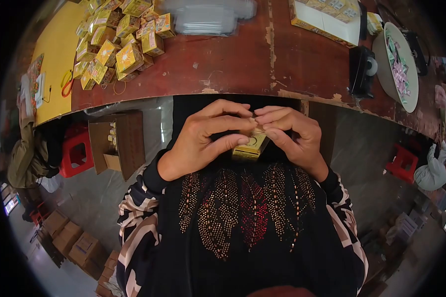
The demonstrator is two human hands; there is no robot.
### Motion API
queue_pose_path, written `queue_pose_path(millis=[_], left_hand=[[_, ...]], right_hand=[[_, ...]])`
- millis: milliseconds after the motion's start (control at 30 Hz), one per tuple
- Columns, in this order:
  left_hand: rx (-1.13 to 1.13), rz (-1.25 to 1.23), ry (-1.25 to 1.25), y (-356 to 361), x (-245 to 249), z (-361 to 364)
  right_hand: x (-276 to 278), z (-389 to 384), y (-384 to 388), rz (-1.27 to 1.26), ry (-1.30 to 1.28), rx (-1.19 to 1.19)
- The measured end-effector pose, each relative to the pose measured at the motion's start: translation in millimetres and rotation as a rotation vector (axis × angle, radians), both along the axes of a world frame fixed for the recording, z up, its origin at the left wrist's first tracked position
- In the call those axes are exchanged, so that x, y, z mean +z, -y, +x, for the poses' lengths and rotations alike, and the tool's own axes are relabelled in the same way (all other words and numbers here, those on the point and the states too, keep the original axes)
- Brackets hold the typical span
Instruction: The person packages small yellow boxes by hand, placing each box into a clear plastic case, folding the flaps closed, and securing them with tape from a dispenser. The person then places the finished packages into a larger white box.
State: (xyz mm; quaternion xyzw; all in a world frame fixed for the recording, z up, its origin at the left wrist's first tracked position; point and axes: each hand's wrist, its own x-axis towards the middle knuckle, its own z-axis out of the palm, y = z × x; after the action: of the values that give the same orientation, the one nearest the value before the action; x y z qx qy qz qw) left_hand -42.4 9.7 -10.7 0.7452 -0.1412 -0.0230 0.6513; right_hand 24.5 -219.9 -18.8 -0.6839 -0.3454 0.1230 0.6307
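Observation:
Between my hands, close to my chest and below the table's front edge, is a small yellow box (251, 149). My left hand (210, 133) is curled at its upper left side, thumb and fingers on the box's top end. From the right, my right hand (295, 132) bends its fingers over the same end, its fingertips meeting those of my left hand. The fingers hide the far end of the box. A heap of similar yellow boxes (130, 58) lies at the table's back left.
On the red table (223, 64) are clear plastic pieces (205, 19), an open display carton (327, 30), a black tape dispenser (361, 74) and a white bowl (385, 67) of small packets. Red stools (77, 152) and an open cardboard box (129, 143) stand below.

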Motion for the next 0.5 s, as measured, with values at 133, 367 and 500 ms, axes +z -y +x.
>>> queue_pose_path(millis=[133, 367, 500], left_hand=[[0.008, 0.056, -0.048, -0.6, -0.2, -4.3], [0.043, -0.075, -0.194, 2.5, -5.6, -9.9], [0.071, -0.163, -0.265, 5.2, -4.7, -11.5]], right_hand=[[-10.2, -7.1, -2.7, 0.020, 0.023, 0.018], [-20.4, -19.4, -5.8, 0.189, -0.322, -0.077], [-20.6, -16.0, -1.0, 0.034, -0.176, -0.038]])
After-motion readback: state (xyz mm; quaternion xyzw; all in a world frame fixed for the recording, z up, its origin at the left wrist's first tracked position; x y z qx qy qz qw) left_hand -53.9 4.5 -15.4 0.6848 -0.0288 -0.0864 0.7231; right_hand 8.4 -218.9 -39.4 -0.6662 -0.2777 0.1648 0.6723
